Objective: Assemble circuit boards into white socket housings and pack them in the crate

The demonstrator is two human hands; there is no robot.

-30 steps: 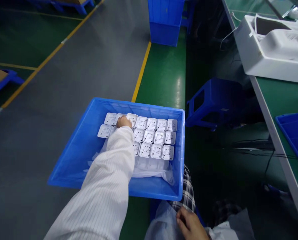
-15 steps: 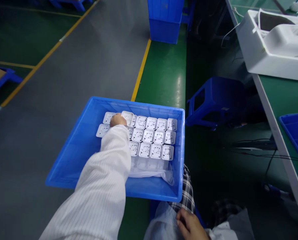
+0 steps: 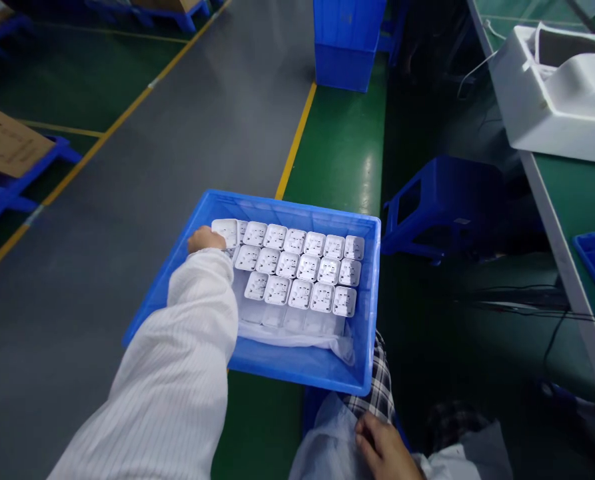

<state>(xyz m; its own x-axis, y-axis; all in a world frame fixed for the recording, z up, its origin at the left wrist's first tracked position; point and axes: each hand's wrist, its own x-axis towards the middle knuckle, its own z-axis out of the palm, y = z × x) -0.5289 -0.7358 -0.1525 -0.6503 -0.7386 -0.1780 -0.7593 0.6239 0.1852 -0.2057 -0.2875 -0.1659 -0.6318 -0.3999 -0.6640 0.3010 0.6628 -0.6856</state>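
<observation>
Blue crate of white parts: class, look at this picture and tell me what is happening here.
A person in a white striped sleeve reaches their left hand into a blue crate and touches the far-left end of rows of small white square parts. The parts sit on a clear plastic liner. Their right hand rests on a plastic bag on the lap. A blue stool stands beside the workbench.

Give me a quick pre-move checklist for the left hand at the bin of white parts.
1. Left hand at the far-left corner of the white square parts: ok.
2. Grip on a part: cannot tell, fingers hidden.
3. Parts sit in neat rows inside the blue bin: ok.
4. Clear plastic liner stays under the parts: ok.
5. Right hand clear of the bin, resting on a plastic bag: ok.
</observation>
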